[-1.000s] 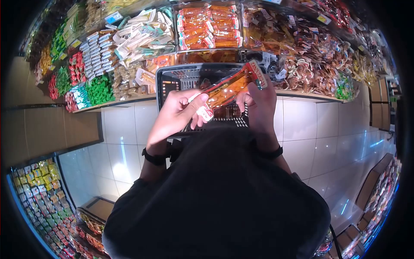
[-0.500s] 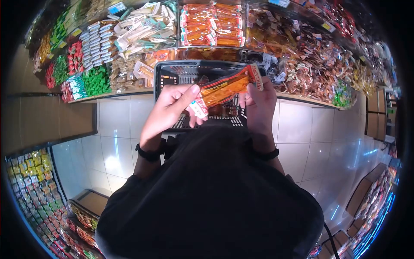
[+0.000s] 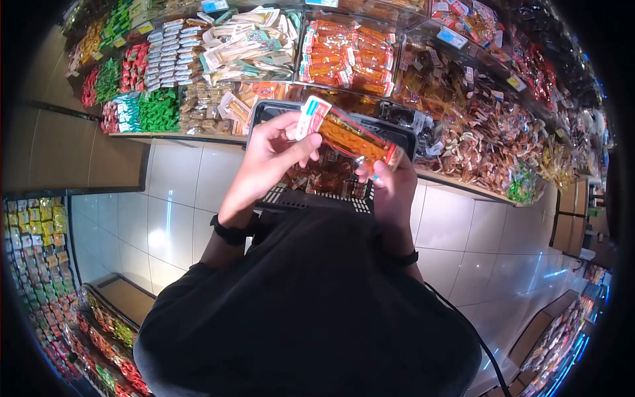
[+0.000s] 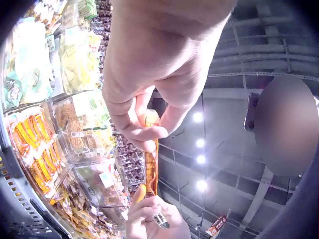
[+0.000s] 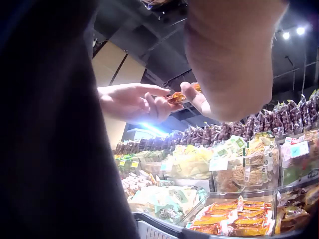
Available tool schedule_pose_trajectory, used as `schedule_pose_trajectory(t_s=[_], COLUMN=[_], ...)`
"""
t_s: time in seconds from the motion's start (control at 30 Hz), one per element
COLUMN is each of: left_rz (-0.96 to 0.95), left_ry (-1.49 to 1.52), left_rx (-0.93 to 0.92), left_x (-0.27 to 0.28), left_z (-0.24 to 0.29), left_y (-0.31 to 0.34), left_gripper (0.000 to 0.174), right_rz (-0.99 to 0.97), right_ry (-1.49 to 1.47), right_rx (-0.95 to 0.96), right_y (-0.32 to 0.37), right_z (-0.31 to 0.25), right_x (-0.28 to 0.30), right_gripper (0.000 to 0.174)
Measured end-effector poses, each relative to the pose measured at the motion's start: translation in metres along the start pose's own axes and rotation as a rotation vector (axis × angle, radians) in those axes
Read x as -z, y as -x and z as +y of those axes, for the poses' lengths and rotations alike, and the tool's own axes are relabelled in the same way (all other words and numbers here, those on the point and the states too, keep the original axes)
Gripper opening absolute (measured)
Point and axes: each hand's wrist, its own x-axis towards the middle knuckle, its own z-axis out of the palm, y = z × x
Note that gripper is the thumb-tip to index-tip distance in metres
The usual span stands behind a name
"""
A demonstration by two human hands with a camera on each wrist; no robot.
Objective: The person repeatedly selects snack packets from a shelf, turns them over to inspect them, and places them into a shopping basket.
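An orange-brown snack packet [image 3: 354,140] with red and white ends is held above the basket, slanting down to the right in the head view. My left hand [image 3: 272,153] pinches its white-labelled upper end between thumb and fingers. The lower right end is gripped by my right hand [image 3: 393,182]. In the left wrist view the packet [image 4: 151,169] is seen edge-on between the left hand [image 4: 154,84] above and the right hand [image 4: 157,219] below. The right wrist view shows the left hand [image 5: 137,102] and right hand [image 5: 229,69] meeting at the packet.
Beneath the hands is a dark basket [image 3: 284,197] with packets inside. Behind it, shelf bins hold similar orange packets [image 3: 347,56], white-green packets [image 3: 248,43] and brown ones [image 3: 466,135]. Tiled floor [image 3: 175,178] lies on both sides; more shelves [image 3: 40,251] stand at the left.
The packet has tilted the other way: its left end has risen and its right end has dropped. The left hand moved up with it, and the head view has shifted and turned slightly.
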Motion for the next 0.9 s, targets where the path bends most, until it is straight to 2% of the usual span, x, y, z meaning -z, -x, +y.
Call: schedule_pose_trajectory(t_s=[0.03,0.1,0.13,0.17,0.2,0.23,0.3,0.37,0.4,0.5,0.63,0.77,0.83,0.87,0.9], left_rz=[0.003,0.16,0.152,0.155,0.131,0.104,-0.029,-0.101,-0.145,-0.175,-0.187,-0.209,-0.202,-0.165,-0.131], left_ry=[0.0,0.146,0.159,0.162,0.273,0.385,0.353,0.315,0.403,0.527,0.566,0.532,0.676,0.632,0.6], left_rx=[-0.007,-0.073,-0.092,-0.096,-0.039,0.017,0.024,-0.018,0.007,0.046,0.021,0.024,-0.031,-0.055,-0.087], left_x=[0.0,-0.006,-0.009,-0.013,-0.019,-0.022,-0.029,-0.032,-0.03,-0.03,-0.031,-0.029,-0.029,-0.027,-0.024], left_z=[-0.001,-0.005,-0.002,0.003,0.009,0.012,0.02,0.019,0.017,0.021,0.023,0.022,0.02,0.016,0.014], left_y=[-0.004,-0.012,-0.014,-0.013,-0.012,-0.01,-0.009,-0.01,-0.01,-0.007,-0.005,-0.006,-0.008,-0.008,-0.009], left_gripper=[0.029,0.032,0.043,0.043,0.046,0.048,0.047,0.043,0.032,0.032,0.05,0.058,0.052,0.054,0.051], right_rz=[-0.039,-0.014,-0.073,-0.132,-0.174,-0.289,-0.363,-0.368,-0.367,-0.371,-0.373,-0.395,-0.272,-0.225,-0.097], right_ry=[0.044,0.286,0.606,0.922,0.904,0.903,1.002,0.961,0.968,0.992,1.011,1.021,0.787,0.646,0.608], right_rx=[0.015,0.139,0.441,0.748,0.82,0.939,1.02,1.013,1.031,1.049,1.05,1.04,0.943,0.821,0.64], right_y=[0.002,0.012,0.01,0.008,0.007,0.001,0.004,0.007,0.009,0.014,0.018,0.016,0.017,0.017,0.024], right_z=[-0.002,-0.009,-0.006,-0.002,0.006,0.007,0.003,0.006,0.006,0.004,0.002,-0.001,0.003,0.007,0.006], right_x=[-0.005,-0.026,-0.026,-0.023,-0.026,-0.023,-0.027,-0.027,-0.025,-0.024,-0.025,-0.026,-0.029,-0.026,-0.031], right_gripper=[0.027,0.018,0.012,0.008,0.016,0.016,0.014,0.014,0.014,0.015,0.018,0.019,0.022,0.023,0.019])
